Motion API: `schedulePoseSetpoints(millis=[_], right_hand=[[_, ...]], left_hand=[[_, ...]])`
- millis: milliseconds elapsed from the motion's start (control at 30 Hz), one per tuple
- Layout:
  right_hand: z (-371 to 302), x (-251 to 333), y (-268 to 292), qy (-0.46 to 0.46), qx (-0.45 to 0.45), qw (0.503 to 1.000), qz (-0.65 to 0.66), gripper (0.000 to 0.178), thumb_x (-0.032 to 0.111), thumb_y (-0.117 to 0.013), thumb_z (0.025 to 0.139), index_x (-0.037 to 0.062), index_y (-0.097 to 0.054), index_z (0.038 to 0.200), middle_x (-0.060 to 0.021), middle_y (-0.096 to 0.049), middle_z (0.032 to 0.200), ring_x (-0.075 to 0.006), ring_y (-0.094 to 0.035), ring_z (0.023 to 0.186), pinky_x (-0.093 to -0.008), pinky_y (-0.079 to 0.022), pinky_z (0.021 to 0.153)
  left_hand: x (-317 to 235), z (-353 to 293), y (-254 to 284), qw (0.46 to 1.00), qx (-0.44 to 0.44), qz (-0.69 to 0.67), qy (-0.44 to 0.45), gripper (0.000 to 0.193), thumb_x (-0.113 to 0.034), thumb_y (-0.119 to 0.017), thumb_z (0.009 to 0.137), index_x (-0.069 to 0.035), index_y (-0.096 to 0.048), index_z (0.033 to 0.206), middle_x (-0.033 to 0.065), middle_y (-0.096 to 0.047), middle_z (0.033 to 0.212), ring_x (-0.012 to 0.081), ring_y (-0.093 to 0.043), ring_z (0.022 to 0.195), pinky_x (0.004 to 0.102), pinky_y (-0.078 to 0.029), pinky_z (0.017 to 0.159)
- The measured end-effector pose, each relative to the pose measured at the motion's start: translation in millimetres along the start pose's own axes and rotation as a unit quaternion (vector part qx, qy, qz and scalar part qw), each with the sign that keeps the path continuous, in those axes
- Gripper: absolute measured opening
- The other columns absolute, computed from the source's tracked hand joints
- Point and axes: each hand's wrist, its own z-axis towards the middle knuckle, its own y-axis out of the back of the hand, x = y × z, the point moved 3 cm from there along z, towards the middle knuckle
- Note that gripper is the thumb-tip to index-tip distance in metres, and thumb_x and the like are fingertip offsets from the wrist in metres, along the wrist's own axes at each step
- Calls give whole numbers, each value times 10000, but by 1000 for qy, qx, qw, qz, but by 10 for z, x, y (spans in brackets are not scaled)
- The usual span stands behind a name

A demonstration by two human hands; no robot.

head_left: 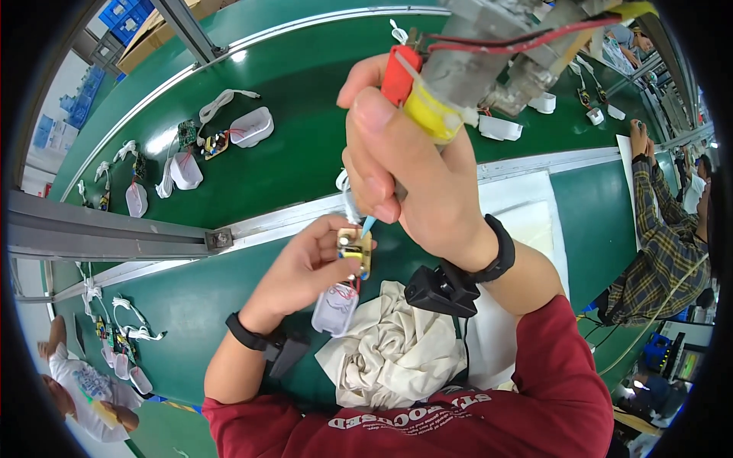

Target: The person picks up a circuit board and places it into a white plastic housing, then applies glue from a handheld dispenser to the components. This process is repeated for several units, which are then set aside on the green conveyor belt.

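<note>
My left hand (314,263) pinches a small circuit board (353,239) by its edges, components facing up. Red wires run from the board to a white plastic housing (334,309) hanging just below it. A white cable (349,200) leads away from its far end. My right hand (412,164) is wrapped round a dispensing tool with a clear body, yellow tape (434,113) and a red switch (401,74). The tool's pale blue tapered tip (369,224) points down at the board's upper right edge; whether it touches cannot be made out.
A crumpled cream cloth (397,347) lies near me, beside a white sheet (527,229). Across a metal rail, the green conveyor (298,122) carries several boards with white housings (252,127) and cables. More assemblies (118,343) rest at left. Co-workers (664,229) sit on both sides.
</note>
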Motion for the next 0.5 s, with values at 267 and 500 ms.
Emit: schedulePoseSetpoints(millis=[267, 500], right_hand=[[-29, -119, -56, -3, 6, 1000, -14, 149, 179, -468, 914, 51, -398, 947, 20, -343, 480, -48, -276, 346, -218, -215, 343], [-63, -198, -136, 0, 6, 999, -32, 136, 156, -465, 899, 60, -383, 947, 15, -340, 477, -49, -272, 349, -218, -214, 345]], left_hand=[[15, -24, -26, 999, -5, 16, -40, 404, 42, -587, 828, -14, -434, 1198, 32, -556, 1035, 103, -558, 921, 241, -487, 768], [-17, -81, 19, 999, 0, 10, -44, 408, 41, -584, 827, -16, -446, 1208, 31, -557, 1044, 92, -552, 928, 233, -489, 765]])
